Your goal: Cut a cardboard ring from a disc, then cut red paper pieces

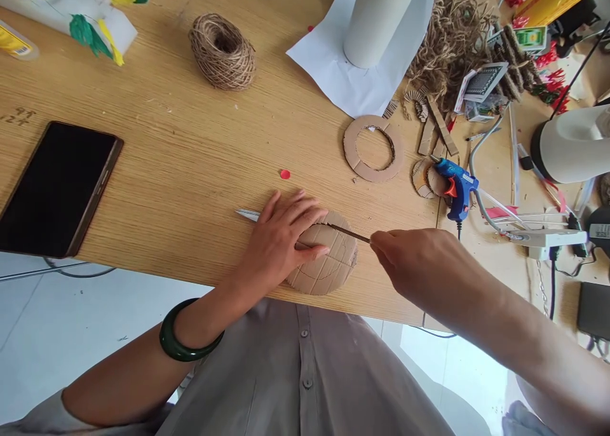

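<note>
My left hand (281, 239) lies flat with fingers spread, its thumb and fingertips pressing on a round piece of corrugated cardboard (324, 271) at the table's front edge. A curved pencil line shows on the cardboard. Closed in a fist, my right hand (414, 258) grips a thin dark strip (350, 232) whose far end meets the cardboard near my left fingertips. Whether this strip is a blade or cardboard seen edge-on, I cannot tell. From under my left hand sticks a pointed silvery tip (248, 215); the rest of it is hidden.
A cardboard ring (350, 143) and a blue glue gun (460, 185) lie to the right. Further back are a twine ball (223, 54) and a white cylinder (376, 26) on paper. A black phone (54, 188) lies left; heaped rope (443, 42) and cables crowd the right.
</note>
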Demonstrator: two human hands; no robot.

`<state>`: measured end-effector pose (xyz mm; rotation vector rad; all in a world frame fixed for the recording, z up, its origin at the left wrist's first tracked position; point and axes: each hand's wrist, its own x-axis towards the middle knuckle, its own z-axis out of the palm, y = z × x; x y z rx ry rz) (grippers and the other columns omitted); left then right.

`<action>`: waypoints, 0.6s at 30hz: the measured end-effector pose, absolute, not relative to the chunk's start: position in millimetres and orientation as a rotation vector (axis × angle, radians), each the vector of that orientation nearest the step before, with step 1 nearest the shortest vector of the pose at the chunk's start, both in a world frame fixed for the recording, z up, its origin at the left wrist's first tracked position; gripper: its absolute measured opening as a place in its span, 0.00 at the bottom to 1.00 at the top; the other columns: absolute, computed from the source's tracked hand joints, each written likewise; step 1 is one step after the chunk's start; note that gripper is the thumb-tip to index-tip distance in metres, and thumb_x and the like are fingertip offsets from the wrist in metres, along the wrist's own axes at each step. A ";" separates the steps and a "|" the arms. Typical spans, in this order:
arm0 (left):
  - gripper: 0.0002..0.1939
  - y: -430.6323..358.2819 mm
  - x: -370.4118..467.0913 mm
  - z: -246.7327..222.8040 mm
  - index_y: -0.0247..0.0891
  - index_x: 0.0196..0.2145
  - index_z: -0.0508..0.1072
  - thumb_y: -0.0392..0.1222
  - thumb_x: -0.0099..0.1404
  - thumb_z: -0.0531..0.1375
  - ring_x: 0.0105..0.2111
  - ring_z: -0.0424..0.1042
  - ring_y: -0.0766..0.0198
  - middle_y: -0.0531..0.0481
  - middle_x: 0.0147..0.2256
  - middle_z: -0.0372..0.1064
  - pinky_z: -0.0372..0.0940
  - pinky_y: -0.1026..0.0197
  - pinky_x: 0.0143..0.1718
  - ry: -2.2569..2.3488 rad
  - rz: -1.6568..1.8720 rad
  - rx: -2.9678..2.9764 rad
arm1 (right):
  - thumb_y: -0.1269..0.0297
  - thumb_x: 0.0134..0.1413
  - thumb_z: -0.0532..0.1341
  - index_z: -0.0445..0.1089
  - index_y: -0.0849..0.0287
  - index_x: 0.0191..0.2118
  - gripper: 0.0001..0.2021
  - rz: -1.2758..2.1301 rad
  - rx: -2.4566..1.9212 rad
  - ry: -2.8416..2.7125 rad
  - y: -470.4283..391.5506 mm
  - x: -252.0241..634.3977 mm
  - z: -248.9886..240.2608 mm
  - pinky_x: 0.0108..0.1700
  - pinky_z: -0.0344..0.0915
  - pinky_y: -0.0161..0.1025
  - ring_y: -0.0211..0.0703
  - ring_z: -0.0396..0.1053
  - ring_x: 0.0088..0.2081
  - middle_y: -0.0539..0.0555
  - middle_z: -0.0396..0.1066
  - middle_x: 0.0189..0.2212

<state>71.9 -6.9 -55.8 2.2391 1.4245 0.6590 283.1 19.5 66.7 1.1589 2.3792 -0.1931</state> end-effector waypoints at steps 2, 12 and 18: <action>0.24 -6.7 71.8 -55.3 0.44 0.57 0.66 0.51 0.66 0.62 0.64 0.59 0.52 0.47 0.59 0.67 0.43 0.42 0.68 1.426 0.653 2.252 | 0.72 0.59 0.53 0.63 0.59 0.23 0.13 -0.167 1.198 2.484 15.5 290.4 72.5 0.23 0.38 0.36 0.34 0.45 0.18 0.46 0.53 0.15; 0.36 -9.1 72.3 -61.7 0.37 0.63 0.57 0.53 0.64 0.63 0.64 0.59 0.48 0.37 0.60 0.65 0.49 0.41 0.67 1.445 0.754 2.253 | 0.58 0.64 0.55 0.68 0.59 0.28 0.15 -0.963 2.146 2.502 23.3 310.2 20.0 0.25 0.54 0.33 0.33 0.56 0.21 0.46 0.60 0.19; 0.29 -10.1 74.1 -56.7 0.40 0.56 0.62 0.46 0.61 0.67 0.64 0.59 0.47 0.39 0.58 0.66 0.47 0.37 0.67 1.464 0.811 2.165 | 0.47 0.62 0.57 0.71 0.59 0.35 0.18 -1.873 2.534 2.144 2.0 298.0 -28.4 0.32 0.67 0.37 0.39 0.68 0.28 0.53 0.70 0.30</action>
